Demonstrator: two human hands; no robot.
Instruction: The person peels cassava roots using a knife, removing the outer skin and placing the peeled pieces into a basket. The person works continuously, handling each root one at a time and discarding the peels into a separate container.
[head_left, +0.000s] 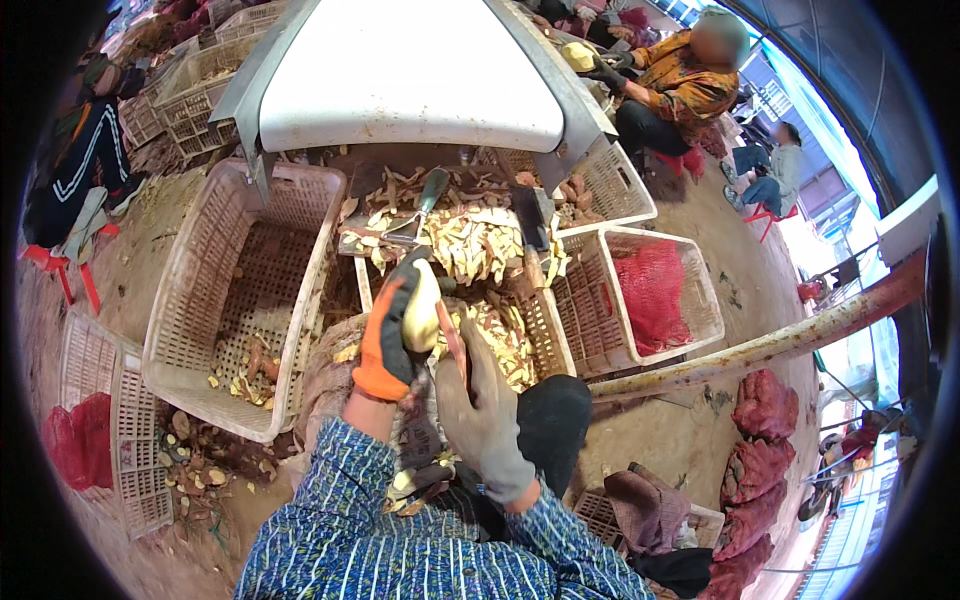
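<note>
My left hand (390, 322), in an orange and black glove, grips a peeled yellow tuber (421, 311), likely a sweet potato. Close on its right is my right hand (480, 412), in a grey glove. A reddish-brown strip (452, 337) shows between its thumb and fingers; whether it is peel or part of a tool is unclear. Beyond the hands, a board (367, 238) bears heaped peelings (480, 236), a green-handled peeler (432, 191) and a broad dark blade with a wooden handle (534, 266). More peelings (514, 341) fill the crate below.
A plastic crate (161, 330) with a few scraps stands left. Another crate (709, 315) holds red mesh (651, 296). A white-topped chute (412, 82) rises ahead; a rusty pole (750, 346) crosses right. Full red sacks (757, 469) line the floor. A co-worker (667, 90) sits at upper right.
</note>
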